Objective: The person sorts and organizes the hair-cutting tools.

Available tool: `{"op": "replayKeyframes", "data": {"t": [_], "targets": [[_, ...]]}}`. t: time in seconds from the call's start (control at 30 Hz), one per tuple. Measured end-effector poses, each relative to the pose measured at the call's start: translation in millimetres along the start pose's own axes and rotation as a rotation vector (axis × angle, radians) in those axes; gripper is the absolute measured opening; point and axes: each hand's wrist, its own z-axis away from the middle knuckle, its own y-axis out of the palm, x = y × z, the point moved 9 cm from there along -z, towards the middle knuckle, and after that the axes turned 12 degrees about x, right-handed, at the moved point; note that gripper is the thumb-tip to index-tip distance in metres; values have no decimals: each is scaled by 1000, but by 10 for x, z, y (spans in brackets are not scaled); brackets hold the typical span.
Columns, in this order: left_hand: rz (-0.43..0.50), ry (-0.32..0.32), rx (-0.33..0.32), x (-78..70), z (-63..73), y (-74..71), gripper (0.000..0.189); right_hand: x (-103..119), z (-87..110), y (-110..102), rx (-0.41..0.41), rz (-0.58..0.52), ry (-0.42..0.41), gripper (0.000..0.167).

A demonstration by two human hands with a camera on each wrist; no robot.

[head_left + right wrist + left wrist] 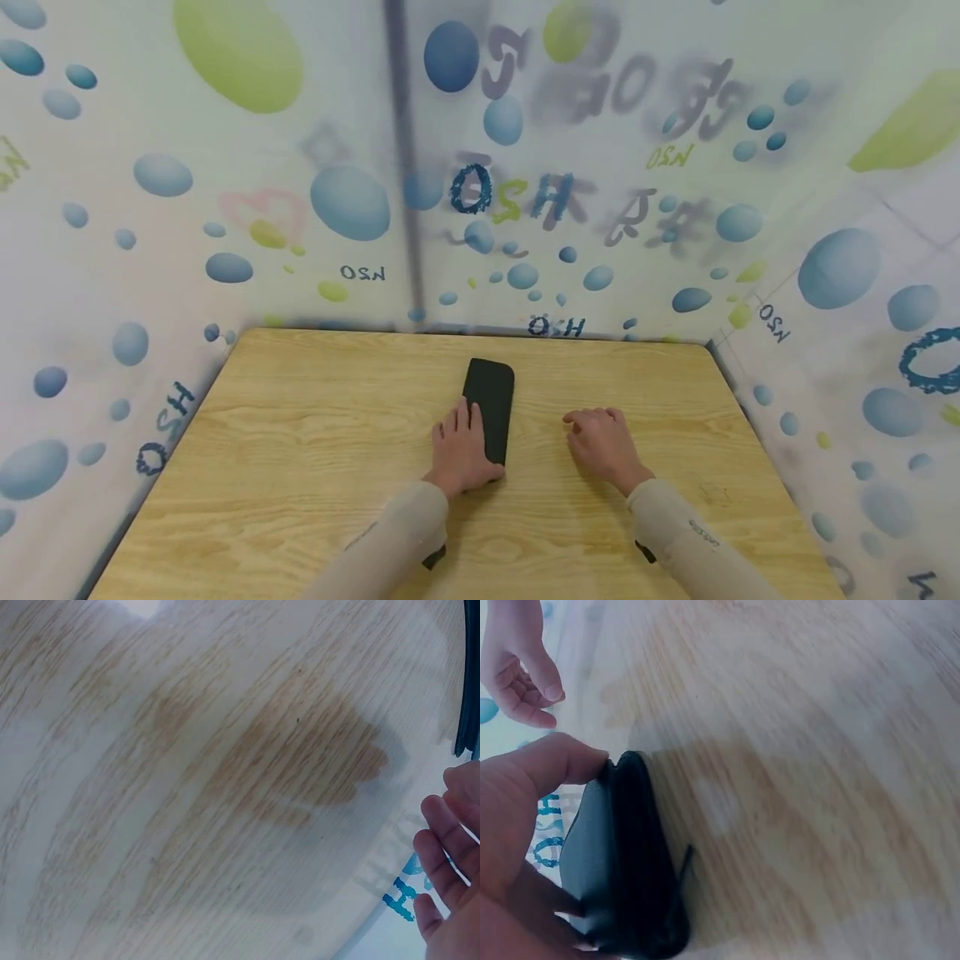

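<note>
A long black zip wallet (492,396) lies on the wooden table, a little right of its middle. My left hand (458,454) holds it, the thumb at the near end and the fingers over its left side. In the left wrist view the thumb tip presses the edge of the wallet (634,847), and its zip and a thin pull tab show. To the right of the wallet, apart from it, my right hand (604,446) hovers at the table with loosely bent fingers and nothing in them. The right wrist view shows these fingers (450,832) near the wallet's dark edge (471,682).
The wooden table (315,433) reaches back to a pale wall (285,175) printed with blue and green bubbles and lettering. Similar walls stand close on the left and right sides. Dark straps (433,557) show under the sleeves.
</note>
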Motion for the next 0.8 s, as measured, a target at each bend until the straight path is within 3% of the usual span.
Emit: {"op": "replayKeyframes", "data": {"t": [0.3,0.6,0.8], "targets": [[-137,83,67,-13,63,-61,105,5,2,15,1,8,11,22],[-255,120,142,65,67,-76,93,-20,17,13,8,-22,28,24],[-339,153,134,128,94,-142,78,-29,13,27,-3,-21,13,23]]}}
